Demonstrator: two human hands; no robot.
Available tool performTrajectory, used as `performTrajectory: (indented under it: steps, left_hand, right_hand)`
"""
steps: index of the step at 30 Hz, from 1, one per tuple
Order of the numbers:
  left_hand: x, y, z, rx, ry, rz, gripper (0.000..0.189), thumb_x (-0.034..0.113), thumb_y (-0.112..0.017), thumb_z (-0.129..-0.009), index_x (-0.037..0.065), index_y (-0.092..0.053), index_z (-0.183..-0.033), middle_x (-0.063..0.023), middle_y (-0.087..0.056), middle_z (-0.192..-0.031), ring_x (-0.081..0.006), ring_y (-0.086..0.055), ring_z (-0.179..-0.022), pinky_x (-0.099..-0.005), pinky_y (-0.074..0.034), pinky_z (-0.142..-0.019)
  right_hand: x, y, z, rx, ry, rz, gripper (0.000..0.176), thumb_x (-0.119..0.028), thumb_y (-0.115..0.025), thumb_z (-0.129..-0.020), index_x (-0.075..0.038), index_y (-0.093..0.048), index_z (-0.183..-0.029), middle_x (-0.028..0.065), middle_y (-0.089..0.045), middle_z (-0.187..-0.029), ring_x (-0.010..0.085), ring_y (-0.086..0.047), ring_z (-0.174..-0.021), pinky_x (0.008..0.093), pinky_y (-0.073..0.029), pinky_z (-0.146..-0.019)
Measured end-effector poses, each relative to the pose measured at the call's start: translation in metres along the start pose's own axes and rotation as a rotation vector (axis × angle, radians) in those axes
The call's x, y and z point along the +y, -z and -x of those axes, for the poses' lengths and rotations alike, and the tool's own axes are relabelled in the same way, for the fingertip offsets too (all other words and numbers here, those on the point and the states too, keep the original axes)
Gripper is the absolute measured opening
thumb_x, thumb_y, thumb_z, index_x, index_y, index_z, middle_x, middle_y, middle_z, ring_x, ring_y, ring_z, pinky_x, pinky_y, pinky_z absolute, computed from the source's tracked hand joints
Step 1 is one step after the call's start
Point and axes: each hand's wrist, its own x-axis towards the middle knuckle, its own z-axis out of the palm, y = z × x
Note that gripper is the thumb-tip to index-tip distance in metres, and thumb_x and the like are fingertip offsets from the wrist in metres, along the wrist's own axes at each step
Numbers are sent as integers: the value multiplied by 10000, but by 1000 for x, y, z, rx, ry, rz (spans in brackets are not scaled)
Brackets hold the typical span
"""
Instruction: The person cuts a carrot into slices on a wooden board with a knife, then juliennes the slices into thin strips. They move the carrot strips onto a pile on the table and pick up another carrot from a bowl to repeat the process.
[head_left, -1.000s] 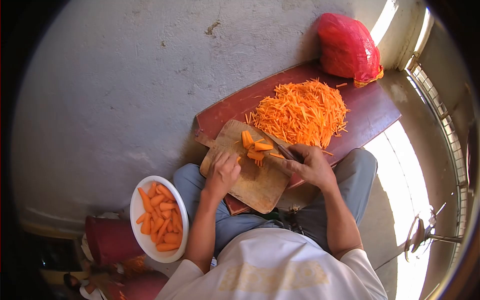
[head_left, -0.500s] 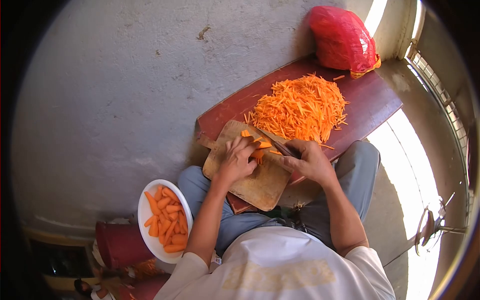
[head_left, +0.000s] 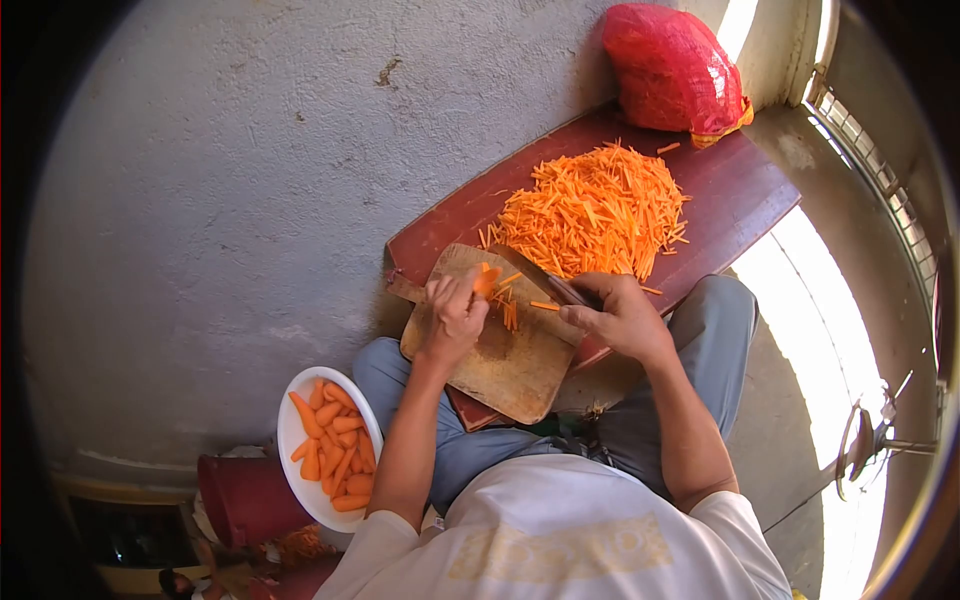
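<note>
My left hand (head_left: 457, 311) is closed around carrot slices (head_left: 487, 281) over the upper left of the wooden cutting board (head_left: 525, 376). My right hand (head_left: 622, 316) grips the handle of a knife (head_left: 566, 291), whose blade points up and left along the board's far edge. A few cut carrot strips (head_left: 509, 312) lie on the board between my hands, and one strip sits by my right fingertips. Just beyond the board, a large heap of shredded carrot (head_left: 600, 215) rests on the dark red bench (head_left: 735, 185).
A white bowl (head_left: 289, 425) of peeled carrots stands at my left, beside a dark red bucket (head_left: 240, 497). On the bench's far end is a red plastic bag (head_left: 672, 70). The grey wall (head_left: 230, 200) runs along the left, and a metal stand (head_left: 868, 445) is at right.
My left hand has drawn back to the left, lifting carrot slices from the middle of the board and uncovering cut strips. The right hand keeps the knife in about the same place.
</note>
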Motion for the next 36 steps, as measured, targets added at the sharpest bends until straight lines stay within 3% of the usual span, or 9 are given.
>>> performTrajectory:
  steps: [3, 9, 10, 16, 19, 24, 25, 30, 36]
  left_hand:
    - [-21, 5, 22, -59, 223, -80, 396, 102, -635, -969, -18, -725, -1335, -171, -719, -987, -372, -675, -1000, -517, -470, -992]
    - [-14, 23, 9, -190, 260, -27, 373, 256, -698, -1035, 38, -761, -1331, -151, -697, -1339, -355, -612, -1271, -515, -448, -1127]
    - [-14, 22, 2, -203, 243, 36, 377, 271, -707, -1039, 49, -762, -1338, -142, -684, -1381, -348, -596, -1307, -518, -442, -1143]
    - [-31, 3, -14, -273, 122, -11, 382, 239, -744, -1014, 58, -756, -1350, -135, -660, -1392, -359, -574, -1331, -512, -417, -1177]
    - [-33, 4, -1, -224, 142, 20, 394, 225, -794, -964, 47, -756, -1313, -136, -682, -1345, -362, -586, -1316, -515, -436, -1161]
    - [-34, 6, 24, -105, 88, 59, 369, 129, -846, -865, 6, -768, -1203, -166, -692, -1264, -368, -628, -1200, -458, -506, -1079]
    - [-32, 7, 27, -82, 69, 64, 366, 115, -854, -846, 2, -773, -1185, -165, -697, -1245, -367, -636, -1179, -451, -516, -1064]
    - [-25, 4, 38, -36, 134, 125, 341, 114, -854, -824, 16, -794, -1145, -136, -685, -1237, -357, -617, -1216, -475, -459, -1130]
    - [-26, -1, 43, 19, 147, 146, 363, 152, -896, -818, 20, -809, -1144, -130, -688, -1233, -346, -620, -1214, -485, -456, -1128]
  right_hand:
    - [-10, 19, 3, -109, -116, -9, 253, -173, -764, -997, 60, -750, -1094, 21, -638, -743, 112, -586, -642, 328, -481, -596]
    - [-23, 10, 2, -389, -182, 226, 255, -204, -754, -1000, 38, -756, -1077, 113, -684, -713, 167, -654, -575, 371, -520, -566]
    - [-26, 8, 1, -388, -169, 303, 273, -217, -739, -1012, 45, -750, -1087, 185, -708, -762, 277, -701, -636, 430, -556, -634]
    - [1, 5, -5, 84, 23, 458, 281, -221, -727, -1020, 56, -724, -1064, 259, -676, -792, 407, -694, -753, 492, -540, -718]
    - [3, 18, -8, 136, -59, 362, 281, -219, -720, -1023, 61, -708, -1041, 260, -660, -782, 384, -661, -709, 484, -523, -694]
    - [-7, 0, -10, -62, -75, 93, 264, -220, -703, -1046, 41, -723, -1084, 102, -625, -721, 194, -637, -684, 424, -512, -631]
    - [-10, -6, -9, -161, -258, -26, 273, -215, -692, -1055, 50, -724, -1112, 109, -636, -731, 207, -646, -682, 428, -516, -635]
    - [8, -28, -20, 17, -37, 222, 286, -208, -707, -1045, 75, -710, -1087, 201, -627, -742, 298, -648, -681, 451, -522, -668]
    - [7, -17, -23, 93, -85, 262, 295, -221, -740, -1010, 68, -705, -1054, 214, -615, -732, 283, -610, -653, 457, -502, -654]
